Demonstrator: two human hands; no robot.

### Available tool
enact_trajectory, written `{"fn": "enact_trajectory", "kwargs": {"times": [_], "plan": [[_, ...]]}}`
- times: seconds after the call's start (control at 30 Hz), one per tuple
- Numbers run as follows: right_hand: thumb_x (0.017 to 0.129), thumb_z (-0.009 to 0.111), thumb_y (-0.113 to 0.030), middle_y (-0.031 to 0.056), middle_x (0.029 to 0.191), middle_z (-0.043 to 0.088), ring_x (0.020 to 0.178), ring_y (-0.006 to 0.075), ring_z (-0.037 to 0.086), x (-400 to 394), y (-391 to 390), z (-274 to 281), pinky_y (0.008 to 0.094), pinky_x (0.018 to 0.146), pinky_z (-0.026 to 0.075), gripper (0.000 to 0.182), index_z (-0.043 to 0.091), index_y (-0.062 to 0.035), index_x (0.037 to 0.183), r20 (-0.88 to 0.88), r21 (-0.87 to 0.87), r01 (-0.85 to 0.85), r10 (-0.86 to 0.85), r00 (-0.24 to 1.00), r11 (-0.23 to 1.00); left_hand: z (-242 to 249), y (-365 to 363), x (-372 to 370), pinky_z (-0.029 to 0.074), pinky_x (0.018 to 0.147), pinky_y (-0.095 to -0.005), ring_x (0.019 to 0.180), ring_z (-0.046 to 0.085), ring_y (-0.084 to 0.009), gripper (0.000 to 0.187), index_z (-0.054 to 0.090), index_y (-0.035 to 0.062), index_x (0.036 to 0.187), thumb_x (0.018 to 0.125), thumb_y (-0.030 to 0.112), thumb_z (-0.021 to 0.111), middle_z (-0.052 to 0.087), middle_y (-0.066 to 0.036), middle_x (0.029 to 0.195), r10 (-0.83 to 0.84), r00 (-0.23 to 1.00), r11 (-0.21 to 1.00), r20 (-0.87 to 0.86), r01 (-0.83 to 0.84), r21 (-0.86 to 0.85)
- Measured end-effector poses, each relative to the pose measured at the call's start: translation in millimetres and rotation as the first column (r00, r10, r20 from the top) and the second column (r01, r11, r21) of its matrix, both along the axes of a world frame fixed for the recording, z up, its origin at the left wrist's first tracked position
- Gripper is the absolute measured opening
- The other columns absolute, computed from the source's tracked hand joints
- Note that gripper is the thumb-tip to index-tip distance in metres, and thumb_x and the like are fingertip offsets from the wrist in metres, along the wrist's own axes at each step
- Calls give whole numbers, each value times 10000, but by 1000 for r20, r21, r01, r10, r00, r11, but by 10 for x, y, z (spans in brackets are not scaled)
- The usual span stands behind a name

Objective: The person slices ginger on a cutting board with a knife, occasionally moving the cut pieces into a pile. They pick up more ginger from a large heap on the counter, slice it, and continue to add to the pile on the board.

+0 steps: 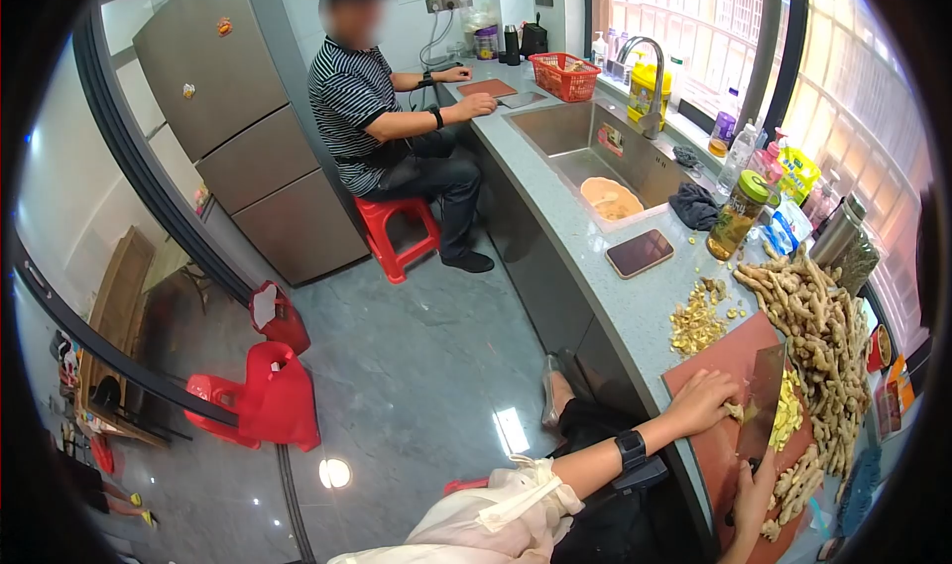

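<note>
My right hand [752, 502] is wrapped round the dark handle of a cleaver [764, 400], whose broad blade stands over the reddish-brown cutting board [699, 371]. Beside the blade, my left hand [702, 402] lies low on the board with its fingertips on a small piece of ginger [734, 411]. Pale yellow sliced ginger [786, 420] is gathered on the blade's other side. Unsliced ginger pieces [796, 485] lie at the board's lower right. A large heap of ginger root [813, 331] rests along the board's far right side.
Ginger scraps [694, 324], a phone [640, 254] and a green-lidded jar [737, 217] are on the counter. Beyond is a sink [567, 140] holding a bowl [611, 197]. Another person [362, 118] sits on a red stool [399, 235] at the counter's far end.
</note>
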State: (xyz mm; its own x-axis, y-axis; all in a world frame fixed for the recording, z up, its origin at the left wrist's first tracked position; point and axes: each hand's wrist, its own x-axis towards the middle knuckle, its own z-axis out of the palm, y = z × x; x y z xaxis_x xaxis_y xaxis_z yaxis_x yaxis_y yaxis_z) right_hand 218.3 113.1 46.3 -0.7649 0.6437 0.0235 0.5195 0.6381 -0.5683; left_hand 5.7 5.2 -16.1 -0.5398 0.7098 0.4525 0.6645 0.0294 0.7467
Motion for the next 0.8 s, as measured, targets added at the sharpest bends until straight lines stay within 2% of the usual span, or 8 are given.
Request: {"fn": "enact_trajectory", "kwargs": {"times": [0.4, 0.47, 0.5, 0.57, 0.7, 0.73, 0.77, 0.8], "plan": [[967, 595, -50, 288, 1412, 559, 1314, 389, 539, 35, 39, -36, 394, 1133, 376, 603, 398, 82, 1522, 18, 14, -1, 1, 1000, 1000, -62, 44, 17, 404, 902, -432, 1041, 569, -297, 160, 646, 110, 945, 821, 142, 743, 592, -74, 979, 22, 1000, 996, -8, -21, 81], [967, 621, -72, 304, 1339, 589, 1260, 422, 565, 48, 84, -121, 425, 1095, 417, 568, 436, 69, 1485, -16, -11, -1, 1, 1000, 1000, -68, 51, -10, 417, 890, -438, 1022, 582, -298, 172, 660, 126, 957, 814, 164, 749, 603, -76, 973, 46, 998, 998, -49, -44, 36], [991, 614, -113, 315, 1469, 508, 1383, 419, 484, 5, 29, 7, 425, 1168, 357, 597, 403, 77, 1516, 59, -44, -2, 5, 998, 999, -53, 42, -17, 430, 878, -446, 1003, 602, -309, 175, 679, 135, 945, 796, 179, 759, 625, -82, 963, 53, 997, 997, -62, -50, 55], [988, 623, -138, 291, 1504, 494, 1407, 408, 468, 2, 18, 44, 417, 1184, 347, 615, 408, 62, 1528, 33, -32, -46, 47, 998, 998, -137, 117, -63, 472, 807, -472, 921, 660, -339, 124, 730, 121, 856, 749, 162, 778, 703, -95, 888, 100, 991, 983, -85, -85, 165], [955, 653, -150, 296, 1259, 633, 1205, 425, 600, -48, 5, 323, 449, 1033, 464, 491, 516, 49, 1382, 81, -60, -73, 78, 994, 996, 21, 31, -79, 461, 817, -466, 938, 662, -315, 174, 744, 139, 923, 749, 134, 762, 704, -70, 900, 11, 998, 998, -63, -8, 59], [952, 660, -161, 278, 1114, 667, 1067, 432, 637, -28, 86, 242, 468, 951, 495, 442, 532, 54, 1317, -39, 34, -174, 175, 984, 984, 36, 13, -63, 485, 811, -452, 907, 662, -311, 193, 751, 113, 922, 735, 126, 794, 714, -74, 895, 46, 993, 995, -111, -36, 94], [954, 662, -180, 258, 993, 680, 961, 434, 660, -134, -47, 593, 488, 869, 508, 426, 537, 42, 1295, 150, -343, 66, -15, 989, 937, 30, 22, -71, 477, 811, -448, 911, 662, -300, 185, 751, 118, 932, 753, 128, 797, 713, -65, 893, 33, 992, 997, -120, -25, 68], [952, 670, -199, 268, 965, 687, 934, 452, 665, -119, 8, 568, 500, 826, 509, 401, 544, 31, 1256, 128, -248, 0, 32, 991, 969, 19, 14, -77, 463, 819, -440, 913, 662, -297, 186, 744, 120, 952, 775, 134, 798, 709, -61, 905, 18, 993, 999, -120, -12, 53]]}}
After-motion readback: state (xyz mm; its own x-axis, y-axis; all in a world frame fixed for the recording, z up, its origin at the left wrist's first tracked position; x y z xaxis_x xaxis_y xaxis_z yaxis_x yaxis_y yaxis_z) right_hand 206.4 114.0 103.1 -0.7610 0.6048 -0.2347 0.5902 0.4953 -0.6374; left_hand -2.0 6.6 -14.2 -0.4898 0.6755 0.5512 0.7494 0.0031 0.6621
